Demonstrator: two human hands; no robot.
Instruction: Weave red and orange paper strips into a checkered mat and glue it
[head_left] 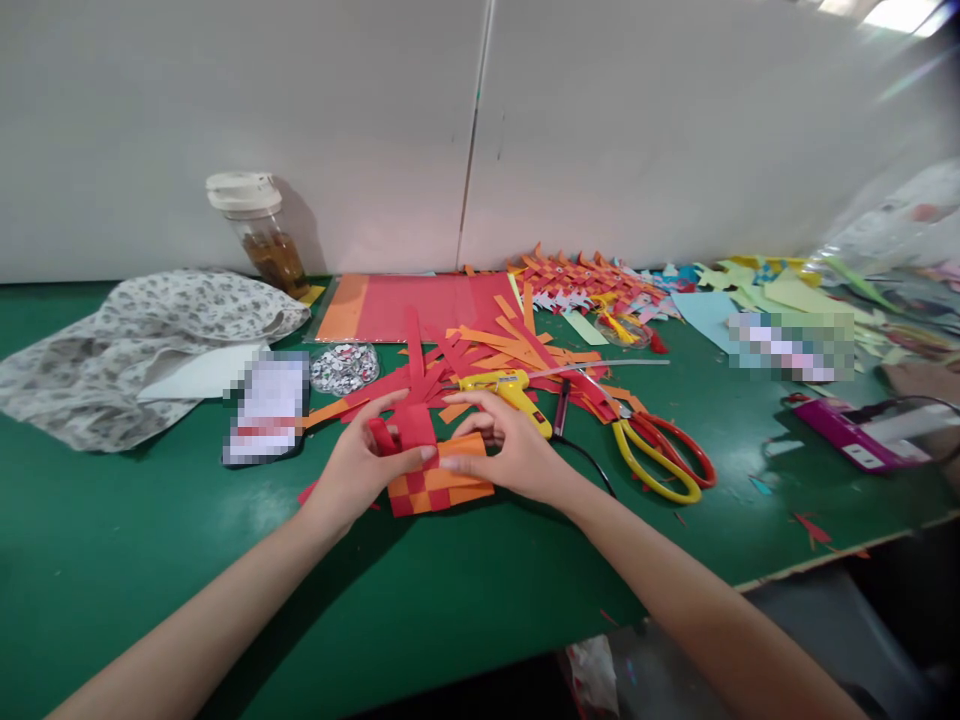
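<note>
Between my hands is a woven checkered piece point(429, 490) of red and orange paper strips, with loose strip ends standing out at its top and right. My left hand point(364, 455) grips its upper left part, the thumb pressed on the red strips. From the right, my right hand point(506, 445) pinches the orange strips, thumb tip near the left thumb. Behind the hands lies a pile of red and orange strips point(480, 350). On that pile rest a yellow glue gun point(525, 400) and scissors point(660, 455) with red and yellow handles.
On the green table point(420, 610) are a phone point(268, 405), a bag of small round pieces point(346, 368), red sheets point(435, 305), a patterned cloth point(172, 330) and a lidded bottle point(262, 235). Finished-looking woven pieces point(585, 275) and a purple box point(855, 435) lie rightward.
</note>
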